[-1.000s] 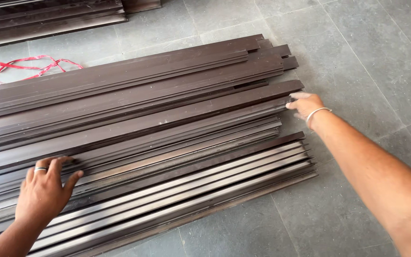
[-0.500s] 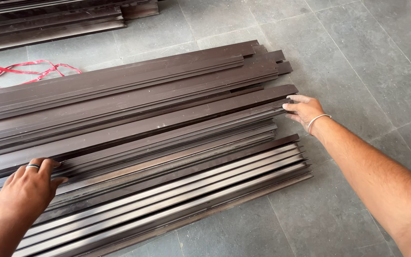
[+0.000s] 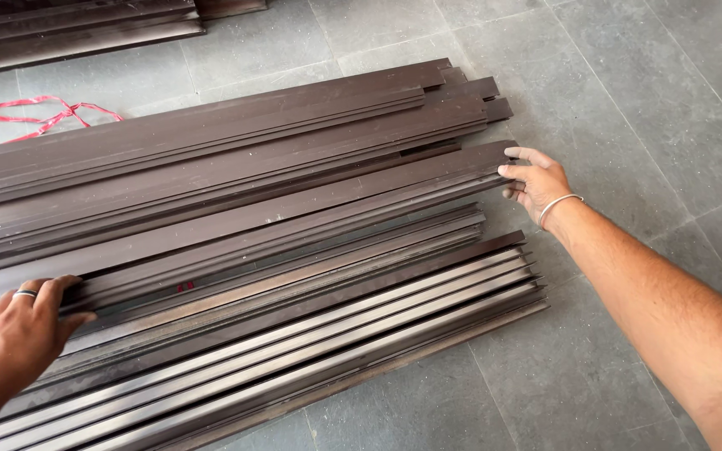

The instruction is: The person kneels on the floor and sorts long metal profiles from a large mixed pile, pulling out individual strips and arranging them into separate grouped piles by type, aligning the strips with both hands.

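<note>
Since the earlier frame, left hand (image 3: 18, 330) is shifting lower left; both grips, right hand (image 3: 539, 179) included, are pinching one long brown strip (image 3: 294, 215) atop the stack (image 3: 311, 334).

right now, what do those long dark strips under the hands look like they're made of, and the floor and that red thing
Long strips: probably metal profiles with a dark brown coating; thin straight edges, and the lower ones show a pale sheen.
Floor: grey stone or stone-look tiles, matte and mottled, with grout lines.
Red thing: looks like thin plastic strapping or ribbon, lying loose in loops.
The left hand and right hand grip one strip.
</note>
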